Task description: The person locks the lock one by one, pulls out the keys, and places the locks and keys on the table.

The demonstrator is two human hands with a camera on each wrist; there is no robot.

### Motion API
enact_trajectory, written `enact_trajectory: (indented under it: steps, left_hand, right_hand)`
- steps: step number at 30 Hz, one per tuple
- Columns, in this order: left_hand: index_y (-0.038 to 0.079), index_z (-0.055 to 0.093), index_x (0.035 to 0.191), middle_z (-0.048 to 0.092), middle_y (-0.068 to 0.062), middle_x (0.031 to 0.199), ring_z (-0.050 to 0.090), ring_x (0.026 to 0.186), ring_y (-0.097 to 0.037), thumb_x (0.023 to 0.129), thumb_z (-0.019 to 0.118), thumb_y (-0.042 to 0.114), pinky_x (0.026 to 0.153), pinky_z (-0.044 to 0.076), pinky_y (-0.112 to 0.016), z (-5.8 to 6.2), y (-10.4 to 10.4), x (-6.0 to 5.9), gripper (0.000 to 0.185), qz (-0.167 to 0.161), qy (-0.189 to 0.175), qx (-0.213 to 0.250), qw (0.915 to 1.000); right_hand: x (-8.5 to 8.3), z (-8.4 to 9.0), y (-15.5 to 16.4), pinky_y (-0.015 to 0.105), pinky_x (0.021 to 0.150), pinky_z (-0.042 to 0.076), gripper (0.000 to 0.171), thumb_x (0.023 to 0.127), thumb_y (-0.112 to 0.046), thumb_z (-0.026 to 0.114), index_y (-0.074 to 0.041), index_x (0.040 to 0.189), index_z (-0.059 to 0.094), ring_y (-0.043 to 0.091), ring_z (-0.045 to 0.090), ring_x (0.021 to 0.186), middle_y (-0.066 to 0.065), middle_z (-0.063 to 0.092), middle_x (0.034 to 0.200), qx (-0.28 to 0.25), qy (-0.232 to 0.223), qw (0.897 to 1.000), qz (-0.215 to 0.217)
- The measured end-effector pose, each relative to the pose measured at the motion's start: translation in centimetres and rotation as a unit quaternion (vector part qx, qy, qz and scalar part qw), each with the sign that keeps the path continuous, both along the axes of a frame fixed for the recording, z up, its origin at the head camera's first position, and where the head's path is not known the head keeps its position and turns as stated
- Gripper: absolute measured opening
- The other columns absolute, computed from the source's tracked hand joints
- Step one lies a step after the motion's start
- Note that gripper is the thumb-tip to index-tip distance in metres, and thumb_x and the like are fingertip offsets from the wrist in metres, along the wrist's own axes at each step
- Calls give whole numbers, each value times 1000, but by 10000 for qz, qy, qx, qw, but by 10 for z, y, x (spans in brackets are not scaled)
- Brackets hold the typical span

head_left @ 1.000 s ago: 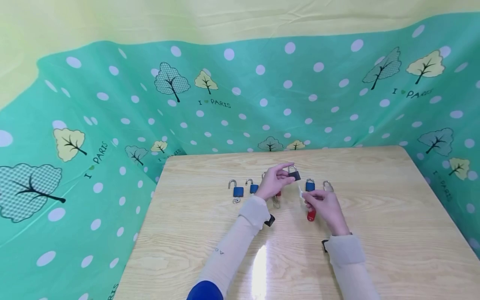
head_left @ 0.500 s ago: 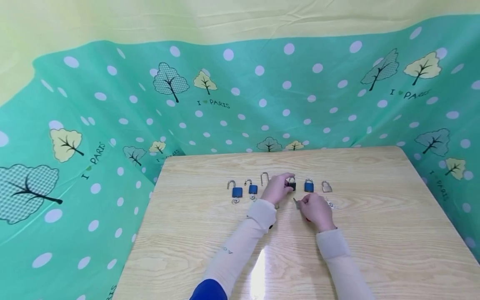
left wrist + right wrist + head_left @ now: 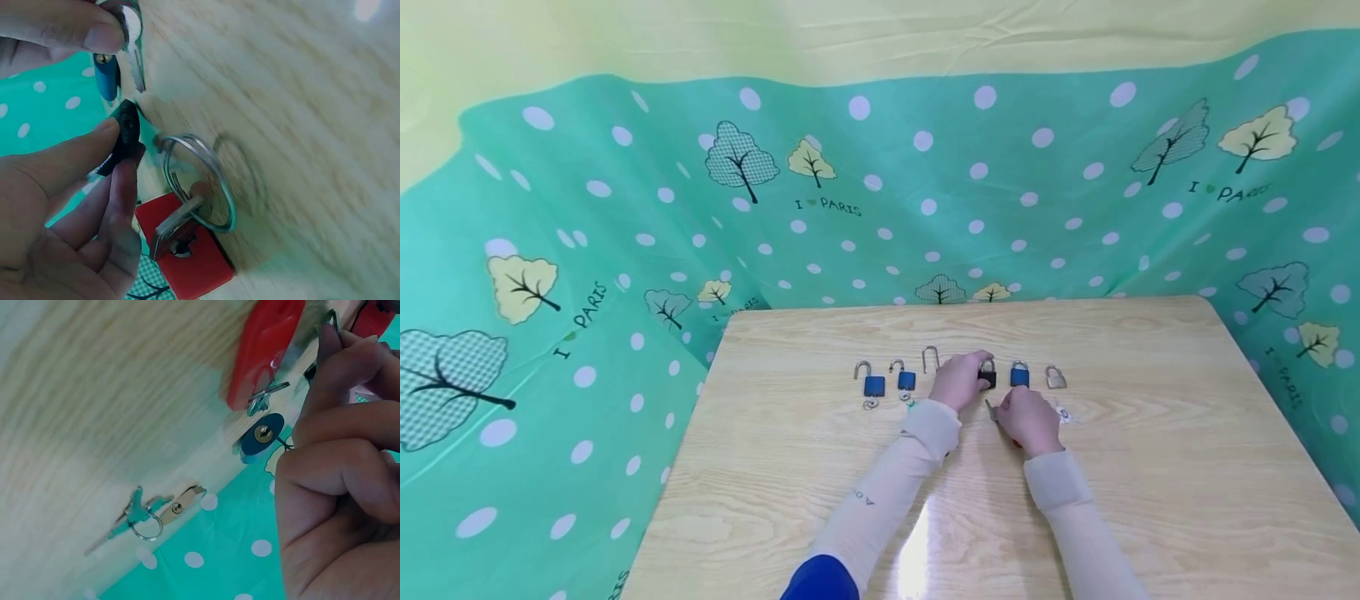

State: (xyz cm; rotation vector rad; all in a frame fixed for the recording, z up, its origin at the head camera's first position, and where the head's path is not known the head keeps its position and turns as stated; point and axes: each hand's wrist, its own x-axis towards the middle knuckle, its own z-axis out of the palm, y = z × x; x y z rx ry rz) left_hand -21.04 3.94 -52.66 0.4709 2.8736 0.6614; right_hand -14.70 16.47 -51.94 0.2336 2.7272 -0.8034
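My left hand point(image 3: 976, 372) pinches a small black padlock point(image 3: 988, 377) between thumb and fingers, low over the wooden table point(image 3: 1150, 467). In the left wrist view the black padlock point(image 3: 125, 134) sits in that pinch, with a red padlock point(image 3: 190, 262) and its key ring point(image 3: 203, 187) just below. My right hand point(image 3: 1006, 410) grips a small silver key point(image 3: 991, 408) that points at the black padlock. The same key point(image 3: 132, 59) shows between fingertips in the left wrist view. My right hand's fingers point(image 3: 337, 456) are curled, and a red object point(image 3: 262, 350) lies beneath them.
Padlocks lie in a row: two blue ones with raised shackles point(image 3: 874, 382) point(image 3: 906, 377), a closed blue one point(image 3: 1019, 375) and a brass one point(image 3: 1056, 377) with keys point(image 3: 134, 519) beside it. A bare shackle point(image 3: 930, 358) rises behind my left hand. Green dotted cloth point(image 3: 550, 250) surrounds the table.
My left hand has brought the black padlock down from the air into the row. My right hand has moved forward and left, bringing the key close to it.
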Motion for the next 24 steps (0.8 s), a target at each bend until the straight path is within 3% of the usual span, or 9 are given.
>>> enact_trajectory:
  steps: [6, 10, 17, 24]
  left_hand:
    - [24, 61, 135, 71, 2, 121, 66, 106, -18, 86, 76, 32, 92, 53, -29, -3, 2, -5, 51, -238, 493, -907, 9944]
    - [24, 62, 134, 70, 2, 120, 63, 105, -16, 87, 73, 41, 90, 51, -27, -6, 3, -7, 52, -380, 626, -1382, 9877]
    - [29, 60, 136, 65, 4, 120, 55, 105, -14, 88, 65, 50, 86, 44, -25, -8, 1, -7, 53, -573, 536, -1734, 9817]
    - [35, 58, 137, 60, 5, 122, 50, 106, -14, 92, 59, 51, 85, 40, -25, -9, -1, -7, 48, -624, 623, -1912, 9776]
  right_hand:
    - [-3, 1, -2, 32, 46, 38, 33, 89, -26, 71, -12, 62, 58, 18, 55, 49, 3, 58, 58, 295, -25, 9995, 53]
    - [0, 1, -1, 32, 46, 41, 29, 89, -26, 73, -10, 67, 65, 18, 56, 50, 3, 61, 60, 334, -166, 9993, 44]
    - [5, -3, 0, 33, 47, 41, 26, 88, -28, 73, -10, 71, 66, 19, 56, 53, 3, 61, 62, 323, -47, 9995, 3]
    - [6, -5, -3, 32, 46, 38, 30, 89, -28, 72, -11, 65, 64, 19, 54, 52, 3, 59, 59, 280, 236, 9993, -59]
